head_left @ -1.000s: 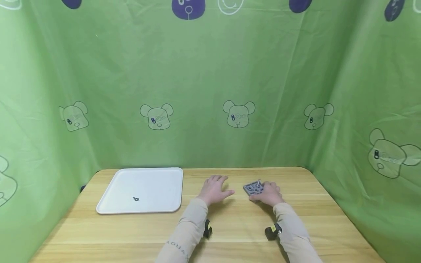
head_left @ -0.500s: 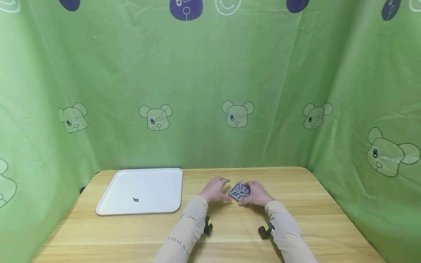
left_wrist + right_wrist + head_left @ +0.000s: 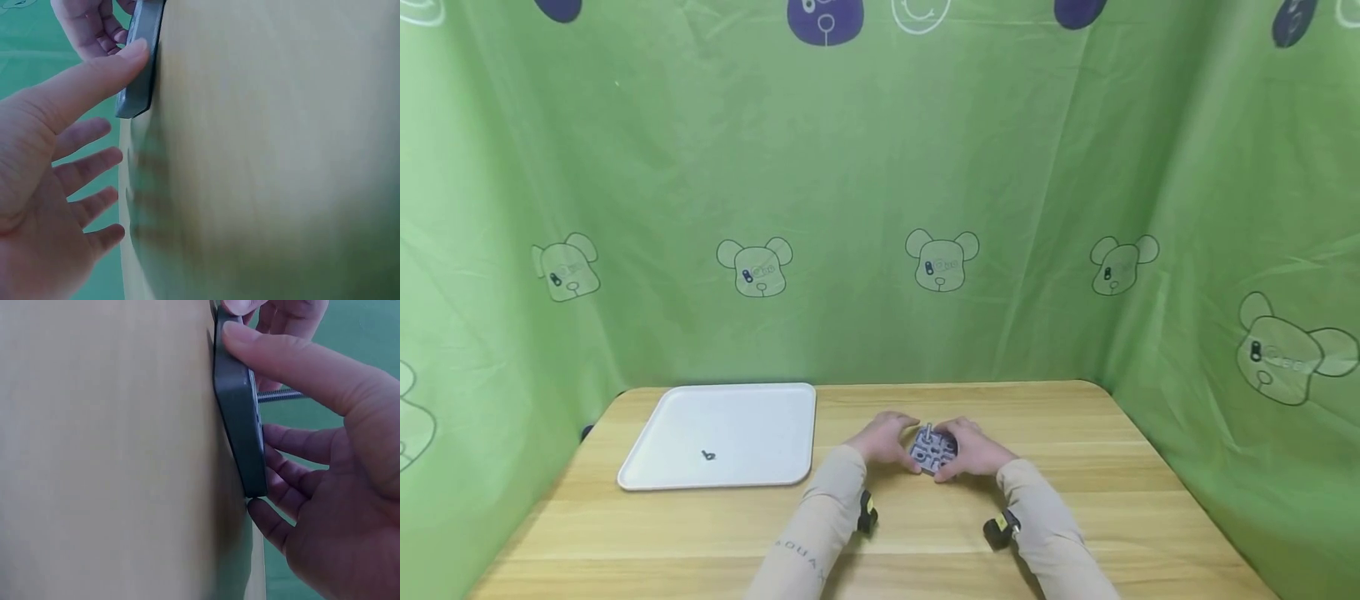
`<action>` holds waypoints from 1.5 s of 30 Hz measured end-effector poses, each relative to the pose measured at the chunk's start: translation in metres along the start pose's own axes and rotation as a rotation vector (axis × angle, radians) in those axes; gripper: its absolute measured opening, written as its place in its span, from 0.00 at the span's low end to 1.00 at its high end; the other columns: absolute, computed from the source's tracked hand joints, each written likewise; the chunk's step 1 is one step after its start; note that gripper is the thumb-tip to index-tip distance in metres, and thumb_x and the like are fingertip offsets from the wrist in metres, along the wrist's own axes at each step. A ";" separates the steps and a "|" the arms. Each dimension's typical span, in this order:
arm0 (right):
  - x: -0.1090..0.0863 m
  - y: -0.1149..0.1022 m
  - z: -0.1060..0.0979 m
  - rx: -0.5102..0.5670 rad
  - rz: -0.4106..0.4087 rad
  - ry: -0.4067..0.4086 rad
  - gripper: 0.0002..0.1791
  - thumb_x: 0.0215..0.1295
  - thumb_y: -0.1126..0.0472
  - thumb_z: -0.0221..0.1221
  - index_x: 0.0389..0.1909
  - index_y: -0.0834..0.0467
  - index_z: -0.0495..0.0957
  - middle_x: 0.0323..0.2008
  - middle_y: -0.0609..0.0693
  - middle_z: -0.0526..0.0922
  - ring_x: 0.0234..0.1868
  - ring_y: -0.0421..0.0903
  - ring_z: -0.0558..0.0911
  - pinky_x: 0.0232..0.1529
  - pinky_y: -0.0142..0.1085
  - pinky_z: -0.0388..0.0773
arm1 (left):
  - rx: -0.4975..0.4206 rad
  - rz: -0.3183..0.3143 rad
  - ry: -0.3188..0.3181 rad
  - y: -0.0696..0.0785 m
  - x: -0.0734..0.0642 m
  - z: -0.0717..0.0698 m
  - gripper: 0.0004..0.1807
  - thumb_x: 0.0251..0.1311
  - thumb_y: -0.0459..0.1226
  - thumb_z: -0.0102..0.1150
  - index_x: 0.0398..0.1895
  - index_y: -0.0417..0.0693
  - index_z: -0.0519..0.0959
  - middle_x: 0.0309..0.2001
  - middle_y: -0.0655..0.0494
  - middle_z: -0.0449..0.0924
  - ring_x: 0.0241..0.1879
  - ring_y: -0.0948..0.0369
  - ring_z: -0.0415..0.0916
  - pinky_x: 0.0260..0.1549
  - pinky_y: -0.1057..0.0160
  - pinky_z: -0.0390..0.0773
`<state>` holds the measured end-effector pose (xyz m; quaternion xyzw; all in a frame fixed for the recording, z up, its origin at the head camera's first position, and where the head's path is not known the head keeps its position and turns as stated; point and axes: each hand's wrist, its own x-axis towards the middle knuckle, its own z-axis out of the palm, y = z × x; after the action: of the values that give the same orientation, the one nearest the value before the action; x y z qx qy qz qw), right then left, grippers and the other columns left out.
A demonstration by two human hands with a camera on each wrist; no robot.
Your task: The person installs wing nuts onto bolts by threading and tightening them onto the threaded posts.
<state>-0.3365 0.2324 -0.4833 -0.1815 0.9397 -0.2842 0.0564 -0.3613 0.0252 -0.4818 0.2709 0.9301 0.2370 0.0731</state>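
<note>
A grey square block [image 3: 931, 450] with dark slots and holes lies between both hands in the head view, at or just above the tabletop. A threaded metal bolt [image 3: 280, 395] stands up from its face. My right hand [image 3: 973, 450] grips the block from the right, thumb on the near side and fingers round the far side. From the left, my left hand [image 3: 886, 439] touches the near edge with its thumb. Its other fingers [image 3: 87, 172] are spread and fairly straight, apart from the block in the left wrist view.
A white tray [image 3: 730, 417] lies at the left of the wooden table [image 3: 940, 542]. On it sits a small dark part [image 3: 708, 455], too small to tell its kind. A green printed curtain [image 3: 850, 333] stands behind and at both sides.
My right hand has carried the block left, towards my left hand, and the block has turned. My left hand has closed the gap and its thumb now touches the block. The tray stayed put.
</note>
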 end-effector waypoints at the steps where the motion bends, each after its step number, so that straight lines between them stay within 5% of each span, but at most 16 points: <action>1: 0.000 -0.001 0.001 0.005 -0.008 -0.007 0.50 0.34 0.51 0.77 0.61 0.66 0.69 0.53 0.57 0.74 0.51 0.50 0.72 0.54 0.51 0.73 | 0.007 0.005 -0.004 -0.001 -0.001 0.000 0.48 0.38 0.48 0.78 0.67 0.48 0.69 0.68 0.49 0.69 0.69 0.50 0.63 0.69 0.51 0.62; 14: 0.000 -0.015 0.009 0.008 -0.128 -0.108 0.49 0.36 0.51 0.76 0.62 0.65 0.69 0.55 0.57 0.73 0.53 0.50 0.70 0.56 0.52 0.71 | -0.067 0.008 -0.028 -0.018 -0.028 -0.005 0.47 0.37 0.48 0.79 0.65 0.47 0.70 0.67 0.50 0.70 0.72 0.48 0.57 0.72 0.47 0.55; 21: -0.002 -0.029 0.018 -0.001 -0.154 -0.143 0.49 0.37 0.51 0.76 0.63 0.63 0.68 0.56 0.55 0.72 0.53 0.49 0.69 0.57 0.51 0.71 | -0.099 0.005 -0.019 -0.021 -0.054 -0.011 0.47 0.37 0.47 0.78 0.64 0.44 0.70 0.67 0.47 0.70 0.73 0.44 0.55 0.72 0.44 0.54; 45: -0.010 -0.078 0.042 -0.055 -0.249 -0.230 0.48 0.37 0.51 0.76 0.64 0.57 0.69 0.56 0.50 0.72 0.53 0.45 0.69 0.57 0.44 0.71 | 0.048 -0.037 0.005 -0.022 -0.120 -0.029 0.44 0.31 0.49 0.80 0.55 0.41 0.74 0.58 0.47 0.77 0.68 0.41 0.63 0.67 0.42 0.62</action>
<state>-0.2939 0.1539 -0.4752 -0.3292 0.9048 -0.2405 0.1231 -0.2781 -0.0678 -0.4661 0.2546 0.9406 0.2137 0.0684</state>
